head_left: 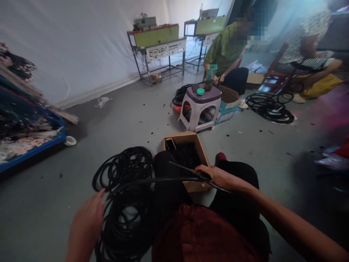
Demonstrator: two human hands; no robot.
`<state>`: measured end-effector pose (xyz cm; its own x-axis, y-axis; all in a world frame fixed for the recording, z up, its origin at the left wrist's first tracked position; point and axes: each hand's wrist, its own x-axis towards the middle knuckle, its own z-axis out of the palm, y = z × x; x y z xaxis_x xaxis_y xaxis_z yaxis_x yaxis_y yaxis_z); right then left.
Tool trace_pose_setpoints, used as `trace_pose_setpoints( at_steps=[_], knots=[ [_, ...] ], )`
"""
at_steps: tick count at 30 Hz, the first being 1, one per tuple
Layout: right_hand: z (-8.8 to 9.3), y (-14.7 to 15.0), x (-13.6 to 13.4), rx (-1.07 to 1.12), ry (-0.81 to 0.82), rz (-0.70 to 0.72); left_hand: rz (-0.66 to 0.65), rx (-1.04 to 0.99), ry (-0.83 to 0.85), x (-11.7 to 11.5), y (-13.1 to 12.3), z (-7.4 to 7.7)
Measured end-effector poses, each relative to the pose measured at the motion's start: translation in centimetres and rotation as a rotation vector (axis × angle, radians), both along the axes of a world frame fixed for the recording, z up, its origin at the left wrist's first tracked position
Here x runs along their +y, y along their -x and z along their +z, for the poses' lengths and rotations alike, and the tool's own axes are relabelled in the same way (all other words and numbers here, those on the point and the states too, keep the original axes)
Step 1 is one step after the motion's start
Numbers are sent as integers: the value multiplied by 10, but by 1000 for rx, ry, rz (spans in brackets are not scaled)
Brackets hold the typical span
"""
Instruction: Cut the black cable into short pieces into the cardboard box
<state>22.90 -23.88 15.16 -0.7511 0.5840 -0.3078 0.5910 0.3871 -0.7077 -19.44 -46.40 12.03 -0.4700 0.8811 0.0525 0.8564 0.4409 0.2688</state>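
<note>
A large coil of black rubber tubing (124, 196) lies on the floor to my left, and one length of it runs up across my lap. My right hand (218, 178) is shut on that length above a cardboard box (185, 137), together with a long thin dark tool (185, 170), perhaps a blade; its exact kind is unclear. The box stands between my knees and holds many short black pieces (185, 154). My left hand (87, 222) hangs open at the coil's left side, its fingertips close to the loops, and holds nothing.
A lilac plastic stool (200, 111) ahead holds a green-capped bottle (209, 77). Beyond it are more black coils (269, 107) and two seated co-workers (225, 51). A blue cart (32, 153) stands left. Small black bits dot the grey floor (136, 123). Machines on metal stands (156, 47) line the back wall.
</note>
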Motion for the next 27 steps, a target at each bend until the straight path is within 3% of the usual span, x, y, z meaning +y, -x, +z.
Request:
trace_pose_setpoints(
  at_steps=[3,6,9,11,15,19,20,23,27],
  knots=[
    [15,14,4,39,7,-1,-274,-70,-109,62,-77,19],
    [24,23,5,94,17,31,-500,-243,-48,109,-145,18],
    [23,24,10,98,-31,42,-617,-476,86,130,-186,14],
    [20,21,15,80,-59,69,-636,-586,72,136,-200,17],
    [15,9,22,100,-35,93,-540,-811,-73,136,-195,28],
    [9,-2,26,188,-9,-14,-100,-990,-219,123,-156,32],
    [7,-4,27,212,2,-40,-75,-1009,-226,120,-145,31],
    [-1,-9,34,289,30,-99,-127,-955,-152,110,-117,23],
    [-6,-10,38,268,-36,-187,-276,-702,132,105,-101,4]
  ],
)
